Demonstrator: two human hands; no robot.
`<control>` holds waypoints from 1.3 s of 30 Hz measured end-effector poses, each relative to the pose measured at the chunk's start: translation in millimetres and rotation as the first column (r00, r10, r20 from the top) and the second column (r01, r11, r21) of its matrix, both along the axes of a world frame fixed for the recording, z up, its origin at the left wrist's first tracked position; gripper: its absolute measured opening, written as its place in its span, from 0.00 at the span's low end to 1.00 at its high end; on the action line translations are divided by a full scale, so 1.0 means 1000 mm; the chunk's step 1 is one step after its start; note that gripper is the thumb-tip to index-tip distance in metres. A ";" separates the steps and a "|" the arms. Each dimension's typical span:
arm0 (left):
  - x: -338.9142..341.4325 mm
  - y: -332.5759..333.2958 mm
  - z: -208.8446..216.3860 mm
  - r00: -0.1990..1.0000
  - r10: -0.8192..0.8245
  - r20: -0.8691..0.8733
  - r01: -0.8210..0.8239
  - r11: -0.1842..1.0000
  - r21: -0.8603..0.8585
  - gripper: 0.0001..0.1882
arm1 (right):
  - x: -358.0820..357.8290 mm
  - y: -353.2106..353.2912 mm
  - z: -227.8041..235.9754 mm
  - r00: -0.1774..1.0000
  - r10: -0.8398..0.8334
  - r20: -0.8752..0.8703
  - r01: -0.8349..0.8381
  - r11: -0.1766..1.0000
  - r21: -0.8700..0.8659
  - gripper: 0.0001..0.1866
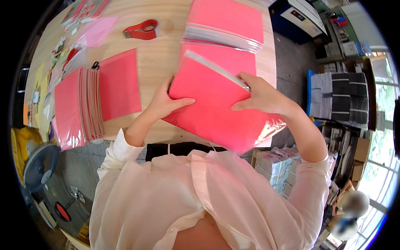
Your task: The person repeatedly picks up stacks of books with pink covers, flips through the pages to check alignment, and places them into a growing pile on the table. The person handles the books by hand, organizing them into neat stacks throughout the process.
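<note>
Bright light enters from the right window (368, 183), plastic (273, 127) glares, and edges bend.

No text or numbers could be read. Dark panel (297, 15) on the white-and-blue machine (311, 21), upper right, bore small red and pale marks, too small to make out. Red-and-grey patterned packets (85, 14) at the table's (166, 58) far left and bundled stacks (271, 166) near its lower right corner were likewise illegible.
</note>
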State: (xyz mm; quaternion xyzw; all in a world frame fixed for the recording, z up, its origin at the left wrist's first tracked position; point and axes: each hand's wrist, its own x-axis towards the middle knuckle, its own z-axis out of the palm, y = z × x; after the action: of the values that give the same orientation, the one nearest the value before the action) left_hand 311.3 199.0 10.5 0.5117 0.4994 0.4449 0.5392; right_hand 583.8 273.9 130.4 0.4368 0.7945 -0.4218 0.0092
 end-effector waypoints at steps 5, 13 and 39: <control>-0.001 -0.051 -0.090 0.998 0.051 0.034 -0.054 0.993 0.101 0.41 | -0.014 -0.041 -0.015 0.917 0.217 0.333 -0.311 0.914 0.261 0.26; 0.017 -0.088 -0.164 0.981 -0.011 0.195 -0.088 0.868 0.489 0.32 | -0.009 -0.104 -0.097 0.949 0.204 0.241 -0.313 0.697 0.645 0.15; 0.002 -0.090 -0.158 0.989 -0.131 -0.063 0.142 0.779 0.611 0.16 | 0.142 -0.127 -0.245 0.788 -0.355 -0.502 0.473 0.872 0.126 0.32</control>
State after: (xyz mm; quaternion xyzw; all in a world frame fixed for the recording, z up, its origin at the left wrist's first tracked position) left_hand 313.4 108.9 -147.8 0.6975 0.2940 0.5383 0.3705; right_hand 726.3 147.3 -114.5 0.4852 0.7027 -0.4039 -0.3282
